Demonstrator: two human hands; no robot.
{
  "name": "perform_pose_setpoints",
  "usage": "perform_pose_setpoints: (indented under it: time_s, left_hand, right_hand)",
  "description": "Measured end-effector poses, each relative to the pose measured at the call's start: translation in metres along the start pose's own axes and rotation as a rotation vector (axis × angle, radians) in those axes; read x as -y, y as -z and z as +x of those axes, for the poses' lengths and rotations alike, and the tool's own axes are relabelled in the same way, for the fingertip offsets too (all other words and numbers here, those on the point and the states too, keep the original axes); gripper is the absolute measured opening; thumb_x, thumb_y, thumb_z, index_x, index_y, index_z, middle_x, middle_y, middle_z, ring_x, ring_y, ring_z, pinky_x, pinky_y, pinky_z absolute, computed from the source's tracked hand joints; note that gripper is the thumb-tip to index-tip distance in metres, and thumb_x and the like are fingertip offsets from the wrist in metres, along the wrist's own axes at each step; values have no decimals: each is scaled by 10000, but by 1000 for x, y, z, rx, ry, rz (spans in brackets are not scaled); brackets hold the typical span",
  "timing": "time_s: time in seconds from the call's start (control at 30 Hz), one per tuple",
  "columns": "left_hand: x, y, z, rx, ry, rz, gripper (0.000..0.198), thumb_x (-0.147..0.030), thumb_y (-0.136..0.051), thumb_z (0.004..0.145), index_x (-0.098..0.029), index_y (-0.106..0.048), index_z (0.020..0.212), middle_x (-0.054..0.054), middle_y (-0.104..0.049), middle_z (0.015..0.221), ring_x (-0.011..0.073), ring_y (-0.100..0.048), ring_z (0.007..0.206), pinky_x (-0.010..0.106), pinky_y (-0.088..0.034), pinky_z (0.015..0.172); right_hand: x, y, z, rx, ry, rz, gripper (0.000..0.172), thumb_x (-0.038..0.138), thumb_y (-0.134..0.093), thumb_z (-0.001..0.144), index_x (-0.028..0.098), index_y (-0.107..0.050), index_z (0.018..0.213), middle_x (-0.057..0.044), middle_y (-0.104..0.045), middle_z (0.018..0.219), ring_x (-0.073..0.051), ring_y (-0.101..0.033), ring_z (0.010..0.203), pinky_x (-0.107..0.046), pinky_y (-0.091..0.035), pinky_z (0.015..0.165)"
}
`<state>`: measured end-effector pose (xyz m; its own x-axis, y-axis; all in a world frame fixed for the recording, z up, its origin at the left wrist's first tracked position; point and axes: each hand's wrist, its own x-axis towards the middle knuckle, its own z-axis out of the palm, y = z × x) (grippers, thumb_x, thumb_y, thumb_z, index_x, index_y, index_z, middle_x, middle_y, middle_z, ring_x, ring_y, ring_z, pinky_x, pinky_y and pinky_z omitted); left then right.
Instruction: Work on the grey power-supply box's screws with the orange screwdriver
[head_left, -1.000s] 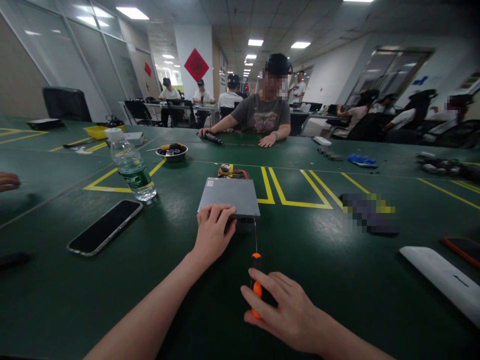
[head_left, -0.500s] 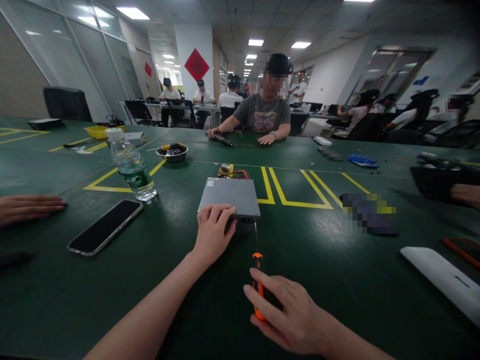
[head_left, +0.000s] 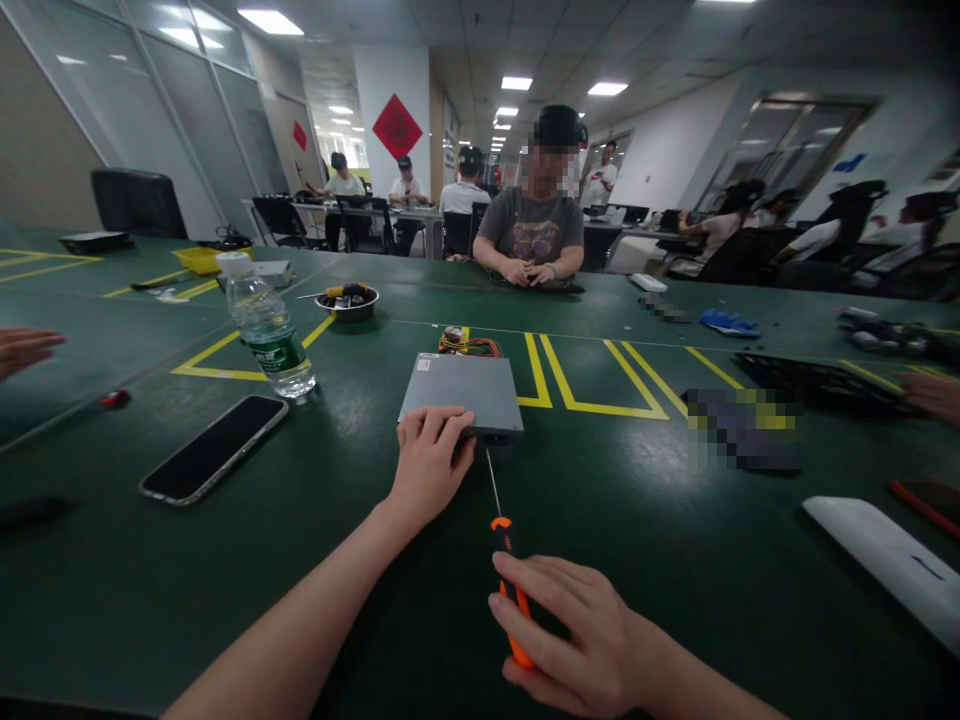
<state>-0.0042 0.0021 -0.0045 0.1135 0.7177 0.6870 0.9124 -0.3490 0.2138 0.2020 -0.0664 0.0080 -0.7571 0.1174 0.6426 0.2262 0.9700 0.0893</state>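
A flat grey metal box [head_left: 461,390] lies on the green table [head_left: 600,480] in front of me, with coloured wires [head_left: 469,346] at its far end. My left hand [head_left: 429,462] rests on the box's near left corner, fingers curled over the edge. My right hand [head_left: 577,630] is closed round the orange-and-black handle of a screwdriver [head_left: 507,578]. The thin shaft points at the box's near face, tip close to it.
A phone [head_left: 214,448] and a water bottle [head_left: 268,330] lie to the left, a bowl with tools [head_left: 346,300] behind them. A white flat object [head_left: 885,560] is at the right. A person sits opposite; other people's hands show at both edges.
The screwdriver has tilted and its tip has shifted left along the box's near face. The person opposite has drawn both hands together. A hand at the left has pulled back.
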Motion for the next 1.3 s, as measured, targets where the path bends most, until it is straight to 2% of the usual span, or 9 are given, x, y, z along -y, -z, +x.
perform_pose_setpoints:
  time_s: [0.53, 0.8, 1.03, 1.3]
  left_hand:
    - [0, -2, -1, -19, 0, -4, 245, -229, -542, 802, -225, -552, 1046, 50, -571, 1096, 256, -403, 999, 399, -351, 821]
    - [1, -3, -1, -19, 9, -7, 257, -229, -549, 795, -230, -550, 1052, 47, -567, 1104, 259, -401, 1005, 409, -348, 839]
    - [-2, -2, -1, -22, 19, -14, 239, -230, -543, 802, -226, -556, 1041, 47, -569, 1097, 252, -398, 998, 405, -345, 838]
    - [-1, -2, 0, -24, 24, -16, 238, -230, -539, 805, -230, -558, 1043, 48, -572, 1093, 251, -406, 998, 411, -347, 842]
  right_hand:
    - [-3, -9, 5, 35, -44, -9, 267, 257, -482, 847, 90, -593, 1024, -200, -617, 1063, -210, -627, 884, -310, -534, 741]
    - [-2, -10, 7, 66, -55, -9, 270, 269, -482, 861, 98, -596, 1037, -188, -616, 1075, -198, -616, 917, -299, -517, 779]
    - [3, -14, 9, 135, -70, -49, 286, 259, -477, 855, 129, -589, 1084, -155, -622, 1096, -208, -611, 867, -337, -516, 766]
    - [5, -17, 6, 298, -83, -93, 351, 261, -428, 869, 139, -518, 1186, -126, -565, 1204, -232, -576, 914, -377, -494, 797]
